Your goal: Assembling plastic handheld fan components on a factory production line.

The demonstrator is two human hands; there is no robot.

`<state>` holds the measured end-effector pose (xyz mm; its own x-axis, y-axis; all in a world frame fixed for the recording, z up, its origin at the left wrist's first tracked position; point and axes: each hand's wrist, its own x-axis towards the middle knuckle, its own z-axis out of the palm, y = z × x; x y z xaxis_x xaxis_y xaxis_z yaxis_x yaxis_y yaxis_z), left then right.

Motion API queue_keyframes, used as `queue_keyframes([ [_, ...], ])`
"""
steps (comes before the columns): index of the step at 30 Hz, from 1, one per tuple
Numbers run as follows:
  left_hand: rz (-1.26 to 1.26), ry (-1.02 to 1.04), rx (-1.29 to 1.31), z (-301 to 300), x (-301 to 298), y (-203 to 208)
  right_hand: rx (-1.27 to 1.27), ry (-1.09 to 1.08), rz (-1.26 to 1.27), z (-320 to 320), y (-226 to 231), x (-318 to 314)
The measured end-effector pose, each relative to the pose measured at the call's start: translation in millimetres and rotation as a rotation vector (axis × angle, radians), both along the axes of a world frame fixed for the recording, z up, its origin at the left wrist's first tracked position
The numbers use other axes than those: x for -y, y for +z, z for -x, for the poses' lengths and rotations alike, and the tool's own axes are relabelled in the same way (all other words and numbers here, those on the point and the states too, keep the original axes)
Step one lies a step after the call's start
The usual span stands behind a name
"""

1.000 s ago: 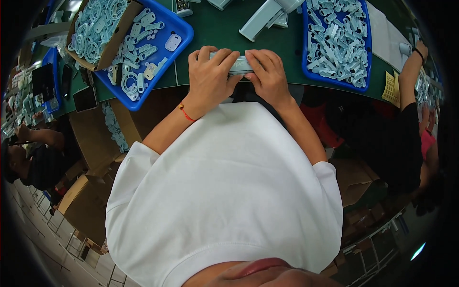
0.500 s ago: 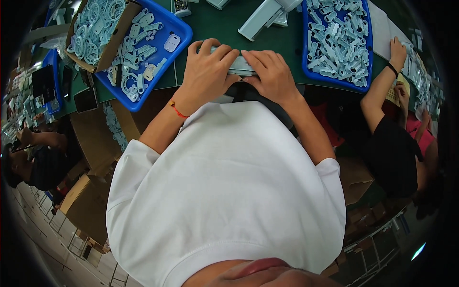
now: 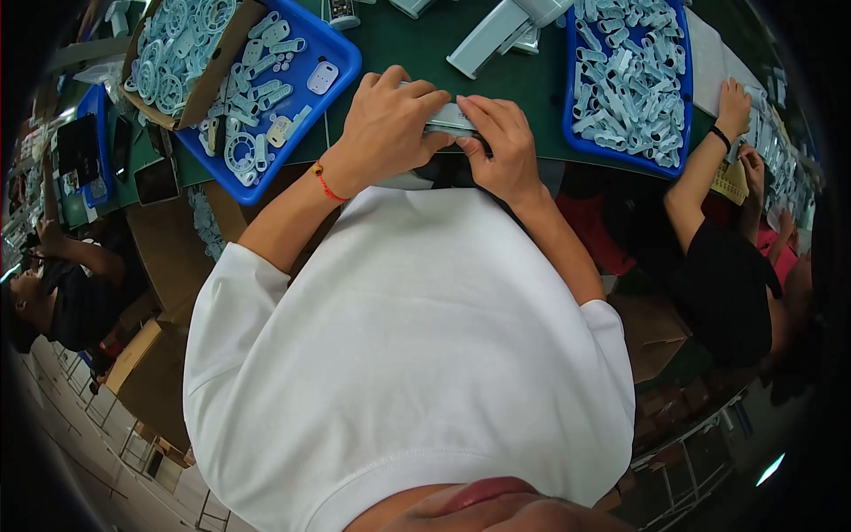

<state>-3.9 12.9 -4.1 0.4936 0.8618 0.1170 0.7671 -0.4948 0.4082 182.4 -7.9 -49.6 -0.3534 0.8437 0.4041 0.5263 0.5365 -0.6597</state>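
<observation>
Both my hands grip a long pale grey-blue plastic part (image 3: 451, 119) at the near edge of the green table. My left hand (image 3: 390, 120) wraps round its left end, fingers over the top and thumb on the near side. At the other end, my right hand (image 3: 501, 142) presses with its fingers on top and the thumb beneath. Much of the part lies hidden under my fingers, so its exact kind does not show. Farther off on the table rests a larger light-blue plastic housing (image 3: 486, 43).
At the left a blue tray (image 3: 312, 53) carries small pale plastic pieces and a cardboard box (image 3: 211, 75) of ring-shaped parts. Another blue tray (image 3: 567, 115) at the right is heaped with small pieces. A co-worker's arm (image 3: 696, 191) reaches in beyond it. A phone (image 3: 158, 183) lies far left.
The held part has tilted, its right end now lower. My right hand has turned and slid slightly down and right; my left hand keeps its grip. The co-worker's arm at right has shifted.
</observation>
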Motion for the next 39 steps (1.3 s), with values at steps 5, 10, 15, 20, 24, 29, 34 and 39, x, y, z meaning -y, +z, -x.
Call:
queue_keyframes([
  [5, -0.238, 0.017, 0.175, 0, 4, 17, -0.045, 0.012, 0.175, -9, 25, 0],
  [10, -0.367, 0.287, 0.730, 12, 8, 24, -0.830, 0.207, 1.021, -18, 25, 1],
  [15, -0.485, 0.131, 0.645, 28, -73, 74, -0.761, 0.275, 1.126, -22, 19, 7],
  [20, -0.170, -0.067, 0.212, 0, -236, 91, -0.411, 0.085, 0.503, -32, -28, 15],
  [24, -0.301, -0.193, -0.255, -62, -365, 39, -0.303, 0.098, 0.469, -31, -28, 9],
  [29, -0.639, -0.251, -0.502, -141, -439, -25, -0.295, -0.028, 0.417, -20, -25, 15],
  [34, -0.509, -0.314, -0.652, -162, -448, -22, -0.259, -0.070, 0.536, -19, -8, 7],
  [39, -0.585, -0.261, -0.438, -96, -407, 33, -0.212, -0.073, 0.464, -26, -15, 2],
])
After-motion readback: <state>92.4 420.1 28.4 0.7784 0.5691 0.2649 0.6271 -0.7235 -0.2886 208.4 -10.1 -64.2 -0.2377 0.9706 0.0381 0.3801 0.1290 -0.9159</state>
